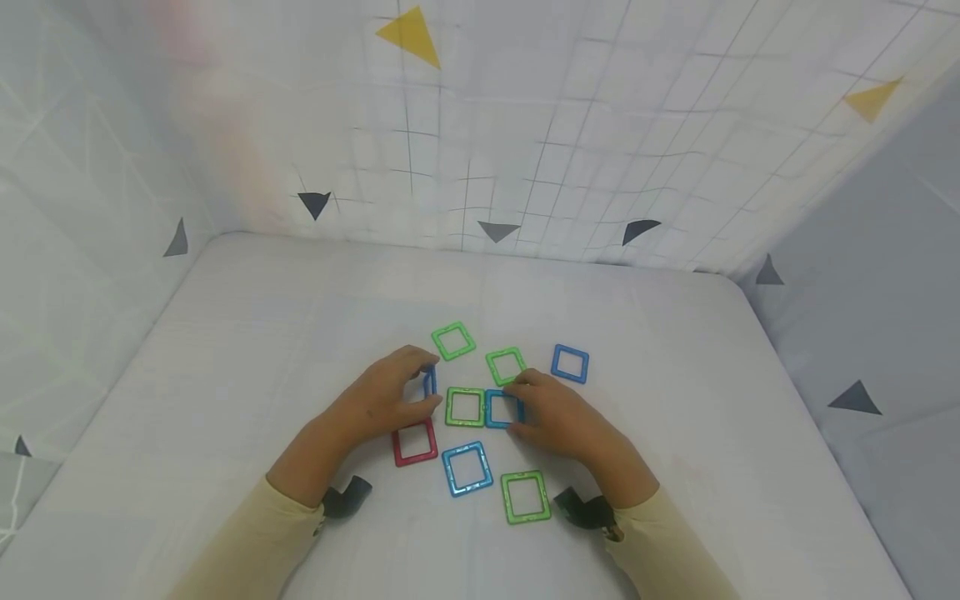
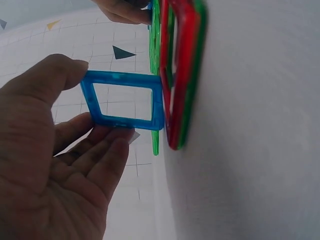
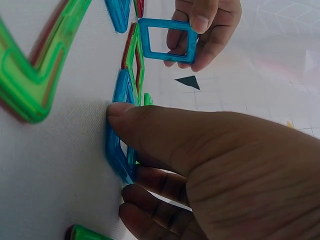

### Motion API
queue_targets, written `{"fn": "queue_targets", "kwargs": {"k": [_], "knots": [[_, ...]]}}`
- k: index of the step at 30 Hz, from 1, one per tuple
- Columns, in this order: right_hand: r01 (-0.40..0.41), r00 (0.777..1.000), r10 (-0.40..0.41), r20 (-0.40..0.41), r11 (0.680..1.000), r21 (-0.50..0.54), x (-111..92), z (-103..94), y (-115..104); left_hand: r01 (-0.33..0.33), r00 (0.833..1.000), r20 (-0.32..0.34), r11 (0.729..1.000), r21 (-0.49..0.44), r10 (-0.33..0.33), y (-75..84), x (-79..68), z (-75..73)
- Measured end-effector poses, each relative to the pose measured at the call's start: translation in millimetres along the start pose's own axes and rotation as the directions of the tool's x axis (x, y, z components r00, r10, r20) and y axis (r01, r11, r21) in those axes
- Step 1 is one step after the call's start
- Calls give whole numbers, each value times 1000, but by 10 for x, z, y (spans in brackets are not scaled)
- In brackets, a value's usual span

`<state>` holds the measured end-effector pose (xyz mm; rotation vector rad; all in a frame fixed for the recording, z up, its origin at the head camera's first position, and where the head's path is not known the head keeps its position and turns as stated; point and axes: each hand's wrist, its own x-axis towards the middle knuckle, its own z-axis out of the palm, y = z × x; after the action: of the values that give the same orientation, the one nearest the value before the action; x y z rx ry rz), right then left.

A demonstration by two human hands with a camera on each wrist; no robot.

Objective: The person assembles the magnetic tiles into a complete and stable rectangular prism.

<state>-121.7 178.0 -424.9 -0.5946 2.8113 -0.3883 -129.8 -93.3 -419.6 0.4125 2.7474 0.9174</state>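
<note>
My left hand (image 1: 382, 398) pinches a blue square magnetic tile (image 2: 122, 78) between thumb and fingers, by two opposite edges. That tile stands on edge, its lower side close over the table beside the left edge of a flat green magnetic tile (image 1: 465, 424). On the green tile's right lies a second blue magnetic tile (image 1: 499, 426), edge to edge with it. My right hand (image 1: 561, 419) grips this second tile flat on the table, thumb (image 3: 122, 111) on the near edge and fingers round the far side. Just below my left hand is a red magnetic tile (image 1: 416, 459).
Other loose square tiles lie flat around: a light blue one (image 1: 472, 487) and a green one (image 1: 528, 518) nearer me, two green ones (image 1: 461, 352) farther off, and a darker blue one (image 1: 567, 378) at the right. A patterned cloth wall (image 1: 487, 125) rises behind the white table (image 1: 660, 333).
</note>
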Motion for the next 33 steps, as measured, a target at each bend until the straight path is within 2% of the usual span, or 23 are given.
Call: {"fn": "queue_targets", "kwargs": {"k": [15,24,33], "knots": [[-6,1000,6,-9,1000,-13,0,-2,-14,-30,998,47,998,-46,32,15,-5,12],[-13,1000,13,-4,1000,-6,-5,-6,-24,-72,995,58,995,-72,77,5,-9,38],[-10,1000,10,5,1000,-5,-2,-19,-23,-79,994,73,995,-57,83,8,1,46]]}}
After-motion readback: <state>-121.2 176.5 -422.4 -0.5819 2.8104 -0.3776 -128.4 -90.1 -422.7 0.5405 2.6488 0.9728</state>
